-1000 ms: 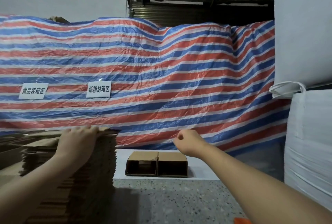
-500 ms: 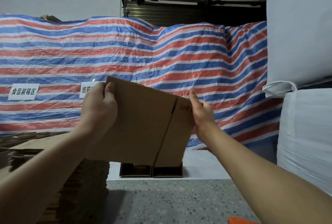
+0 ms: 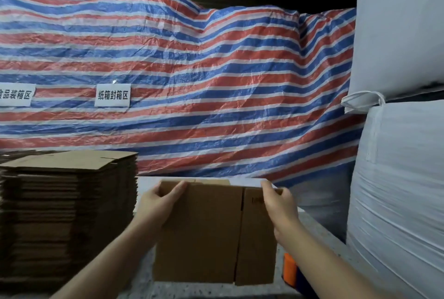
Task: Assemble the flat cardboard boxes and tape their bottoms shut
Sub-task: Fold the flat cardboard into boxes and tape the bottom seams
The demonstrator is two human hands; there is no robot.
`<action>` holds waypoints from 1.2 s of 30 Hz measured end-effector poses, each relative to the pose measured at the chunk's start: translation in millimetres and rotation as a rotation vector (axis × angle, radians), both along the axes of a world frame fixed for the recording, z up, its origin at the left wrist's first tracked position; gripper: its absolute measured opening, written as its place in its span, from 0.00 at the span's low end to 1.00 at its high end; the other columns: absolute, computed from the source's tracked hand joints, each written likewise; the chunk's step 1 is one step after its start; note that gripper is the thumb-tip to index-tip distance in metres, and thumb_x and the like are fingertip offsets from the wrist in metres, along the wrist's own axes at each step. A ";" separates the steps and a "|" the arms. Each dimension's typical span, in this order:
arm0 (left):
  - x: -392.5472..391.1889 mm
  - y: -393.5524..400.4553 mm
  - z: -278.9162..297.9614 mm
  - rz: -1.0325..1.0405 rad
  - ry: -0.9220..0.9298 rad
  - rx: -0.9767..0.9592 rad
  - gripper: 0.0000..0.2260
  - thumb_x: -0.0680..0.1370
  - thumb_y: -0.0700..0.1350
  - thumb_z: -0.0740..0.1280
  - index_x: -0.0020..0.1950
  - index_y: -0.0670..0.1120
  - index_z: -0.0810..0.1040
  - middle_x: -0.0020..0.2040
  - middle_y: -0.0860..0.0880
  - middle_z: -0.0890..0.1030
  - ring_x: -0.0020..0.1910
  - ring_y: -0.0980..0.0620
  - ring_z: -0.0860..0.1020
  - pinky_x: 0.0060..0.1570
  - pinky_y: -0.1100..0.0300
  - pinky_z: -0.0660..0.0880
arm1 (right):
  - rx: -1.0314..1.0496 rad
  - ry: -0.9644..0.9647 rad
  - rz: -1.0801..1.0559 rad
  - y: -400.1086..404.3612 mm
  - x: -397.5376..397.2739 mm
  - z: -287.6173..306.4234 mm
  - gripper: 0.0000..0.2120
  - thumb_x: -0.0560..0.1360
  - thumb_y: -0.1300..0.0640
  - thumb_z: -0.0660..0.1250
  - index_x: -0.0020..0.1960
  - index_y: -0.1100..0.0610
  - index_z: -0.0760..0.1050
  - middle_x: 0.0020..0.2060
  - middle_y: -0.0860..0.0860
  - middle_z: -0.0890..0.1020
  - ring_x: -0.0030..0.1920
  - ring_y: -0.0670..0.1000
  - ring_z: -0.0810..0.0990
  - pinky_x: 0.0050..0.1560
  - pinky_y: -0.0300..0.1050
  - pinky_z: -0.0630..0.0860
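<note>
While both hands hold it upright over the speckled floor point(image 3: 216, 292), the flat box point(image 3: 211, 234) sits low centre, just right of the stack point(image 3: 64, 207) of flat cartons. Left hand point(image 3: 159, 205) grips the top left corner, thumb on the near face, fingers curled over the edge. Right hand point(image 3: 278, 205) pinches the top right corner the same way. Orange tape dispenser point(image 3: 289, 271) shows low right, partly behind the right forearm. Striped tarp point(image 3: 192, 82) behind, white sacks point(image 3: 403, 178) at right.
</note>
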State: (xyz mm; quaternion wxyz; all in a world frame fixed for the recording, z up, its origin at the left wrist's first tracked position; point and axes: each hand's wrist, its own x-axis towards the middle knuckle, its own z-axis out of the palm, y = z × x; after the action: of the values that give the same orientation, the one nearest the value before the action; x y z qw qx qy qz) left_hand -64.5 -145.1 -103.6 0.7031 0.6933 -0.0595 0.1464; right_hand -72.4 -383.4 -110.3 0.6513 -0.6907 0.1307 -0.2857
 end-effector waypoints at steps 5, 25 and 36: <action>4.1 -2.3 -43.5 -0.014 0.086 -0.037 0.17 0.70 0.60 0.73 0.52 0.50 0.81 0.46 0.48 0.85 0.48 0.48 0.83 0.43 0.54 0.78 | 0.105 0.095 -0.043 10.3 -6.2 -34.9 0.32 0.77 0.33 0.62 0.69 0.56 0.70 0.63 0.56 0.79 0.62 0.59 0.78 0.64 0.61 0.76; 5.1 32.7 -1.7 -0.455 0.304 0.033 0.11 0.74 0.49 0.71 0.52 0.45 0.86 0.47 0.42 0.85 0.39 0.50 0.83 0.37 0.59 0.80 | 0.147 0.087 0.085 12.1 -15.1 -30.2 0.25 0.76 0.36 0.66 0.63 0.54 0.74 0.55 0.55 0.83 0.56 0.58 0.81 0.61 0.60 0.78; 0.4 47.5 2.8 -0.650 0.341 0.125 0.18 0.74 0.53 0.65 0.60 0.51 0.84 0.51 0.45 0.84 0.43 0.52 0.81 0.42 0.57 0.78 | 0.140 0.075 0.115 4.7 -11.2 -36.9 0.21 0.77 0.37 0.63 0.51 0.55 0.79 0.42 0.54 0.87 0.40 0.51 0.85 0.30 0.42 0.72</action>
State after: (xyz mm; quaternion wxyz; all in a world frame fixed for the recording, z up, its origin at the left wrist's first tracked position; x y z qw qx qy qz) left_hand -64.1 -97.5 -100.9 0.6688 0.6944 -0.1675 -0.2061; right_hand -83.5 -378.6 -147.2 0.7081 -0.6599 0.1350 -0.2121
